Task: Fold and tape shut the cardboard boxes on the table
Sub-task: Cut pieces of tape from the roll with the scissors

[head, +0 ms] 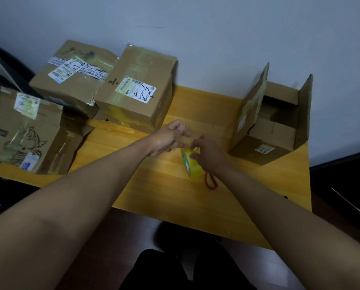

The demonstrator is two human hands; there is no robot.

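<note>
Red-handled scissors [211, 182]: flat on wooden table [164, 185], partly hidden beside tape.
Yellow tape roll [190, 164]: on edge at table centre, right hand [210, 153] curled around top.
Left hand [168, 137]: fingers pinched together just above roll; tape strip not discernible.
Open box [271, 126]: far right, flaps upright.
Taped boxes [137, 86]: far left, three clustered.

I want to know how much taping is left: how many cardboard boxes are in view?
4. An open box with raised flaps at the table's right; a closed box at back centre; another behind-left of it; one at the left edge. More may sit out of view.
</note>
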